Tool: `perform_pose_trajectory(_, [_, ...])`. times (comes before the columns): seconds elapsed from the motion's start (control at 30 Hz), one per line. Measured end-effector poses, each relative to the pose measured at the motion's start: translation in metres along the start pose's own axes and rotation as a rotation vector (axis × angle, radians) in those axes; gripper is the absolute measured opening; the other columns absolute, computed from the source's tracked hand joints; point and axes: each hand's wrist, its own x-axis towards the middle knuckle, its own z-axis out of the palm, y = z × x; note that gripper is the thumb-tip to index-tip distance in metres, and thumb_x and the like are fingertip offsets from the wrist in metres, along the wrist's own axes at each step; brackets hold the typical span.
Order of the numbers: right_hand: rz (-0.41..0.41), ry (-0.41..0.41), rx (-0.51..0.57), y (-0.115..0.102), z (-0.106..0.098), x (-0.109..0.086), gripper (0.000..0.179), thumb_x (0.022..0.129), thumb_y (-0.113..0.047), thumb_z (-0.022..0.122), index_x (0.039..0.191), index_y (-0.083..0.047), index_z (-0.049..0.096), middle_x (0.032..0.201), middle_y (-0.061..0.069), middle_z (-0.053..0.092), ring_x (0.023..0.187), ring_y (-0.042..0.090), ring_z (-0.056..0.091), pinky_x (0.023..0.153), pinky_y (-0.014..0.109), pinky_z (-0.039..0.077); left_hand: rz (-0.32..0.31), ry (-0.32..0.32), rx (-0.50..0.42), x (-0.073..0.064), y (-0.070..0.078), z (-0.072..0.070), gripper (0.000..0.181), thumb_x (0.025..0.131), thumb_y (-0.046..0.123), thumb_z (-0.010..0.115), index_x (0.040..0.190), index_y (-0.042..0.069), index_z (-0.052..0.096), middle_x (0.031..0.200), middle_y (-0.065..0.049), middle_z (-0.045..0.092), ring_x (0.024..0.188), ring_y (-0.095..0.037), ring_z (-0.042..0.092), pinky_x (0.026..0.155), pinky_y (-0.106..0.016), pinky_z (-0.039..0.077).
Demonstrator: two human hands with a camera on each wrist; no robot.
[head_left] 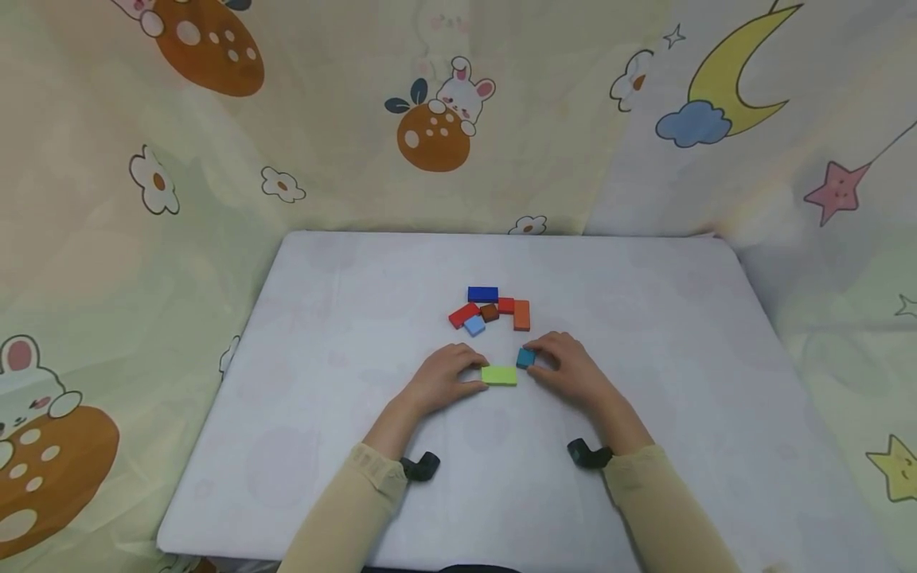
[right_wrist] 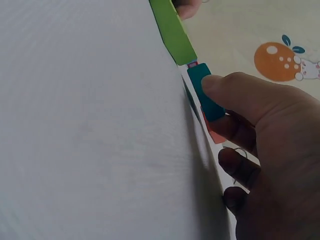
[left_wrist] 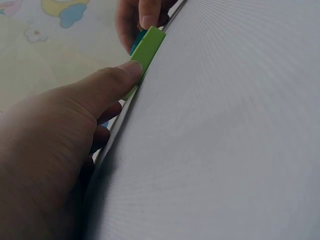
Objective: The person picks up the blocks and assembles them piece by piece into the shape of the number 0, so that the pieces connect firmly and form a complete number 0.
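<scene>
A lime-green block (head_left: 499, 376) lies lengthwise on the white tabletop. My left hand (head_left: 449, 377) pinches its left end between thumb and fingers; in the left wrist view the thumb (left_wrist: 131, 71) presses on the block's near side. Just right of it, my right hand (head_left: 571, 368) pinches a teal block (head_left: 525, 358), its thumb across the face of the teal block (right_wrist: 205, 92) in the right wrist view. A small gap separates the two blocks in the head view. Beyond the hands lies a loose group including a light blue block (head_left: 474, 325) and a brown block (head_left: 489, 313).
Also in the group are a dark blue block (head_left: 483, 294), a red block (head_left: 463, 316), a smaller red block (head_left: 505, 305) and an orange block (head_left: 521, 315). The white table (head_left: 344, 318) reaches back to a patterned cloth (head_left: 344, 119). Dark wrist cameras sit on both sleeves.
</scene>
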Motion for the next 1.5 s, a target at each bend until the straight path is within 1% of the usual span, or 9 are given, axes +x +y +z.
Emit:
perform_pose_trajectory(0.23, [-0.044, 0.023, -0.02, 0.002, 0.003, -0.001, 0.042, 0.079, -0.041, 0.068, 0.119, -0.036, 0.055, 0.113, -0.011, 0.055, 0.107, 0.014, 0.044, 0.09, 0.042, 0.044, 0.005, 0.012, 0.001, 0.0, -0.002, 0.0, 0.039, 0.08, 0.052, 0.063, 0.115, 0.037, 0.057, 0.107, 0.02, 0.056, 0.101, -0.002, 0.049, 0.092, -0.03, 0.045])
perform_pose_trajectory(0.43, [-0.039, 0.028, -0.021, 0.002, 0.005, -0.004, 0.042, 0.078, -0.039, 0.07, 0.117, -0.038, 0.054, 0.112, -0.012, 0.054, 0.107, 0.012, 0.045, 0.09, 0.041, 0.044, 0.01, 0.006, 0.006, -0.001, -0.005, 0.005, 0.04, 0.079, 0.057, 0.06, 0.115, 0.039, 0.056, 0.107, 0.021, 0.055, 0.101, 0.0, 0.049, 0.09, -0.029, 0.045])
perform_pose_trajectory(0.6, [-0.031, 0.019, -0.018, -0.001, 0.005, -0.006, 0.044, 0.078, -0.04, 0.07, 0.118, -0.037, 0.054, 0.112, -0.013, 0.054, 0.107, 0.012, 0.044, 0.091, 0.041, 0.044, 0.006, 0.009, 0.012, -0.002, -0.004, 0.006, 0.039, 0.079, 0.056, 0.061, 0.114, 0.039, 0.056, 0.106, 0.021, 0.055, 0.099, -0.001, 0.049, 0.089, -0.029, 0.046])
perform_pose_trajectory(0.8, [-0.005, 0.037, 0.011, -0.003, -0.002, -0.007, 0.036, 0.084, -0.04, 0.062, 0.119, -0.032, 0.055, 0.112, -0.012, 0.053, 0.103, 0.011, 0.045, 0.09, 0.04, 0.044, 0.002, 0.006, 0.017, -0.003, -0.001, 0.005, 0.039, 0.079, 0.054, 0.062, 0.115, 0.038, 0.056, 0.107, 0.02, 0.056, 0.1, -0.002, 0.049, 0.089, -0.029, 0.046])
perform_pose_trajectory(0.87, [0.003, 0.055, 0.021, -0.004, -0.008, -0.004, 0.034, 0.086, -0.039, 0.059, 0.119, -0.03, 0.055, 0.112, -0.011, 0.053, 0.103, 0.012, 0.045, 0.09, 0.04, 0.045, 0.008, 0.01, 0.022, -0.002, -0.001, 0.005, 0.04, 0.079, 0.054, 0.062, 0.115, 0.037, 0.057, 0.107, 0.02, 0.056, 0.1, -0.002, 0.05, 0.089, -0.029, 0.046])
perform_pose_trajectory(1.0, [0.013, 0.065, 0.016, -0.003, -0.019, 0.006, 0.038, 0.086, -0.041, 0.06, 0.122, -0.028, 0.053, 0.117, -0.008, 0.051, 0.107, 0.015, 0.045, 0.093, 0.043, 0.044, 0.018, 0.019, 0.032, -0.002, -0.001, 0.003, 0.04, 0.079, 0.054, 0.062, 0.115, 0.037, 0.057, 0.106, 0.02, 0.056, 0.1, -0.001, 0.049, 0.09, -0.028, 0.045])
perform_pose_trajectory(1.23, [0.01, 0.022, -0.016, 0.001, -0.029, 0.027, 0.047, 0.084, -0.038, 0.063, 0.127, -0.025, 0.048, 0.129, -0.002, 0.046, 0.113, 0.02, 0.044, 0.097, 0.046, 0.042, 0.023, 0.015, 0.023, -0.003, -0.003, 0.004, 0.04, 0.08, 0.055, 0.061, 0.116, 0.038, 0.056, 0.107, 0.02, 0.055, 0.102, -0.001, 0.049, 0.092, -0.029, 0.045])
perform_pose_trajectory(1.37, [0.021, 0.011, -0.028, 0.002, -0.03, 0.035, 0.049, 0.083, -0.039, 0.065, 0.127, -0.026, 0.048, 0.128, -0.003, 0.047, 0.114, 0.019, 0.044, 0.097, 0.045, 0.042, 0.025, 0.022, 0.022, -0.003, -0.004, 0.004, 0.04, 0.08, 0.055, 0.061, 0.116, 0.039, 0.056, 0.108, 0.02, 0.056, 0.103, -0.001, 0.049, 0.092, -0.029, 0.045])
perform_pose_trajectory(1.5, [0.029, -0.014, -0.022, 0.002, -0.026, 0.036, 0.047, 0.083, -0.041, 0.064, 0.126, -0.026, 0.049, 0.123, -0.004, 0.05, 0.114, 0.019, 0.044, 0.098, 0.045, 0.042, 0.021, 0.021, 0.004, -0.003, -0.004, 0.004, 0.041, 0.079, 0.056, 0.06, 0.116, 0.039, 0.055, 0.108, 0.02, 0.056, 0.103, -0.001, 0.049, 0.092, -0.029, 0.045])
